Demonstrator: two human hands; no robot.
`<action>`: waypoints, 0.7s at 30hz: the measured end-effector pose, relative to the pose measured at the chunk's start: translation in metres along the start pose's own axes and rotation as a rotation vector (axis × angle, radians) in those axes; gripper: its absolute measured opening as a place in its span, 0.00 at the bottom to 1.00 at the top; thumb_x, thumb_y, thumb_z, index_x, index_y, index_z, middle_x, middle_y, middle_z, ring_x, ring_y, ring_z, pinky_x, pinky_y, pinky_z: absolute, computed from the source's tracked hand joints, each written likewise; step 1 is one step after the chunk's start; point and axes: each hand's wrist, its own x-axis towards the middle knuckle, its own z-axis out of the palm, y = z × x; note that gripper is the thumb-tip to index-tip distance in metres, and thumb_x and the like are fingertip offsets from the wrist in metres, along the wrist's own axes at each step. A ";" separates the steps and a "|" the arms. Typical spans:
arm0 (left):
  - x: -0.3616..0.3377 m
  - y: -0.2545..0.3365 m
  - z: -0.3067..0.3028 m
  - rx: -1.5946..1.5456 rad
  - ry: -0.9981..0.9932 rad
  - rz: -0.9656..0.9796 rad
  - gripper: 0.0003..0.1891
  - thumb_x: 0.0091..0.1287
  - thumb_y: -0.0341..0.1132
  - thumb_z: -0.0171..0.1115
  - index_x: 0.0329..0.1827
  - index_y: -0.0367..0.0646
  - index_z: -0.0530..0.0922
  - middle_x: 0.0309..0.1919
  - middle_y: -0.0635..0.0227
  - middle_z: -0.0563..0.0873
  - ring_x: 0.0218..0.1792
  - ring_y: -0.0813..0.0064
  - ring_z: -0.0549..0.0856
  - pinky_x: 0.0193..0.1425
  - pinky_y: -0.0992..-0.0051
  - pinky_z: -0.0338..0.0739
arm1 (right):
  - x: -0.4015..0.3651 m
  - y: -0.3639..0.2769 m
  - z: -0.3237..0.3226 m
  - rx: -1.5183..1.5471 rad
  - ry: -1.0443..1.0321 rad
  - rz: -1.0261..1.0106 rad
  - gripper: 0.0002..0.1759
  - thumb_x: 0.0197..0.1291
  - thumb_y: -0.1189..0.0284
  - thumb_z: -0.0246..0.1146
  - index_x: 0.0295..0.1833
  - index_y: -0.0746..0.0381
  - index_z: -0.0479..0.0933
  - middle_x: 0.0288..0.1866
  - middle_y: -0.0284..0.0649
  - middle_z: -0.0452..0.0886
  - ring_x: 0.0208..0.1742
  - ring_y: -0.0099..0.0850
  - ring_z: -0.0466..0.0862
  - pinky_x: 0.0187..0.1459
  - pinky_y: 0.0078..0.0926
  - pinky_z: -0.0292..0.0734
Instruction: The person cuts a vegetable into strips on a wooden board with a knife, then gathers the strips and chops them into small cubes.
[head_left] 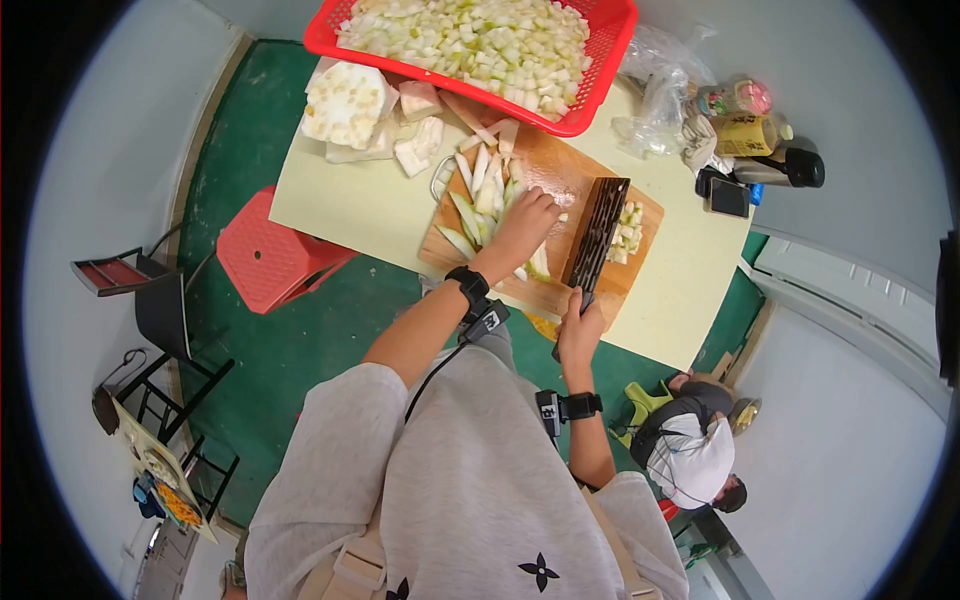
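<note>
My right hand [580, 332] grips the handle of a dark-bladed cleaver [597, 235], its blade standing over a wooden cutting board [625, 285]. Diced pale pieces [627, 232] lie just right of the blade. On the board's left half, my left hand [528, 222] is closed, fingers curled down among white-green strips that look like winter melon [487, 185]. What its fingertips hold, if anything, is hidden. Big pale chunks [350, 105] with a spongy, seedy core sit beyond the board at the left, near smaller blocks [420, 145].
A red plastic basket [620, 55] full of pale cubes stands at the table's far side. Clear plastic bags [660, 90], bottles [745, 135], a thermos [795, 168] and a phone [729, 197] are at the right. A red stool [265, 245] stands left; another person [690, 455] sits at right.
</note>
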 end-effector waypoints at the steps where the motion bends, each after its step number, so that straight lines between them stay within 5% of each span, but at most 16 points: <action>1: 0.001 -0.002 0.000 -0.001 0.001 0.003 0.03 0.59 0.27 0.63 0.34 0.37 0.82 0.35 0.63 0.81 0.45 0.62 0.77 0.54 0.67 0.74 | 0.001 0.000 -0.002 0.013 0.010 -0.016 0.20 0.73 0.60 0.56 0.32 0.64 0.70 0.15 0.34 0.69 0.11 0.22 0.69 0.14 0.26 0.64; 13: 0.002 -0.005 -0.005 -0.078 0.008 -0.022 0.06 0.60 0.26 0.62 0.39 0.36 0.81 0.38 0.61 0.81 0.47 0.60 0.77 0.57 0.65 0.73 | -0.009 -0.008 -0.013 -0.376 -0.016 -0.230 0.20 0.70 0.63 0.59 0.31 0.69 0.68 0.20 0.55 0.73 0.21 0.51 0.75 0.26 0.43 0.68; 21: 0.003 -0.006 -0.005 -0.073 0.001 -0.019 0.06 0.61 0.26 0.62 0.39 0.36 0.81 0.37 0.61 0.81 0.47 0.60 0.77 0.57 0.66 0.73 | -0.011 -0.012 -0.011 -0.374 -0.031 -0.241 0.20 0.70 0.63 0.59 0.31 0.69 0.68 0.20 0.55 0.73 0.21 0.53 0.76 0.26 0.44 0.69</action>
